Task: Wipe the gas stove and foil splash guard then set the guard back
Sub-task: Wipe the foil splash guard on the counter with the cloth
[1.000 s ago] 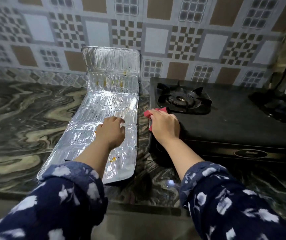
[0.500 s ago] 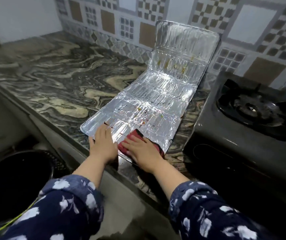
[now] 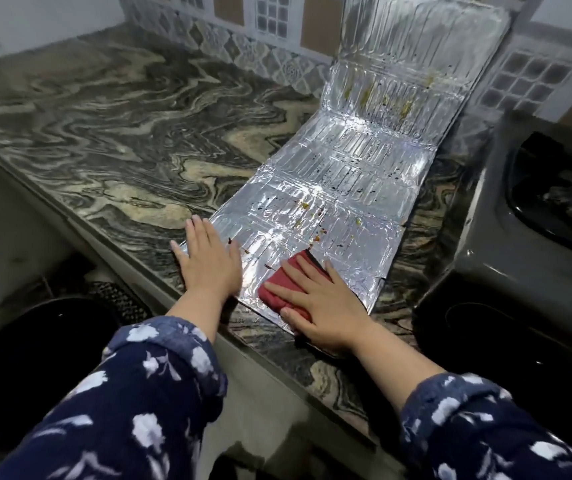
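The foil splash guard (image 3: pixel 343 174) lies unfolded on the marble counter, its far panel propped up against the tiled wall. Yellow and dark food specks dot its surface. My left hand (image 3: pixel 208 261) lies flat, fingers spread, on the guard's near left corner. My right hand (image 3: pixel 322 303) presses a folded red cloth (image 3: pixel 281 289) onto the guard's near edge. The black gas stove (image 3: pixel 506 271) stands to the right of the guard, with part of a burner well showing at the frame's right edge.
The marble counter (image 3: pixel 121 133) stretches away to the left. Below its front edge, at lower left, stands a round black bin (image 3: pixel 35 358). The patterned tile wall (image 3: pixel 270 26) runs behind the guard.
My right hand carried the red cloth from the stove's left edge over to the guard's near end. My left hand slid to the guard's near left corner. The camera turned left and down.
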A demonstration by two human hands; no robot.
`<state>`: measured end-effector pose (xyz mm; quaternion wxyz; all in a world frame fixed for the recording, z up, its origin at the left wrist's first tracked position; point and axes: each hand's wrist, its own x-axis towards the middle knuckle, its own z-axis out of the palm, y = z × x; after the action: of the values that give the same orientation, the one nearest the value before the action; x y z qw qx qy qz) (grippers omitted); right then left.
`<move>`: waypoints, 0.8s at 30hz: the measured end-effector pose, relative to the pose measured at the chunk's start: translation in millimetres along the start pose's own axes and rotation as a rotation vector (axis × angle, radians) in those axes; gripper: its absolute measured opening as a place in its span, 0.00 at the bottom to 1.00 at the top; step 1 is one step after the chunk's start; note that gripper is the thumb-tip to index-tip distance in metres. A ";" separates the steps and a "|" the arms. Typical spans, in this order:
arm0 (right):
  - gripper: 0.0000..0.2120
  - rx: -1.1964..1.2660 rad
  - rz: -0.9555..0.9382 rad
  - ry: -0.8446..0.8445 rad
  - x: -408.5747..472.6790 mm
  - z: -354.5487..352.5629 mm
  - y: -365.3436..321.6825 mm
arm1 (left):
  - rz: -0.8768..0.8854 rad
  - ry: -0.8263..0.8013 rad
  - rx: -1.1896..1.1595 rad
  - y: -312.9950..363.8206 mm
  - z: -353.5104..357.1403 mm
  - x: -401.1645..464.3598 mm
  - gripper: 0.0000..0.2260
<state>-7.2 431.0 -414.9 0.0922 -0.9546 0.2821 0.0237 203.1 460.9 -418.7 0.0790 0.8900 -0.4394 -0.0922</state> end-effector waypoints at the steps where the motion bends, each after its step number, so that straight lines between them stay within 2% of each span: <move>1: 0.24 -0.002 0.015 0.005 2.6 0.7 0.6 | 0.013 -0.009 0.016 -2.1 1.2 3.5 0.31; 8: 0.23 -0.013 0.227 0.030 36.6 -6.2 24.4 | 0.079 0.037 0.056 -10.7 9.3 4.3 0.35; 14: 0.25 -0.057 0.480 0.075 83.2 -16.1 88.5 | 0.099 0.068 0.030 -11.7 9.7 5.1 0.35; 19: 0.24 -0.074 0.611 0.079 117.1 -27.7 135.8 | 0.084 0.091 0.027 -9.6 14.2 7.7 0.34; 24: 0.24 -0.050 0.661 0.105 121.2 -23.3 118.4 | 0.079 0.093 0.006 -7.4 12.3 6.0 0.33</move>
<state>30.1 264.3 -423.1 0.0413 -0.8134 0.5801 0.0103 209.5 459.9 -432.9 0.1002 0.8755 -0.4704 -0.0463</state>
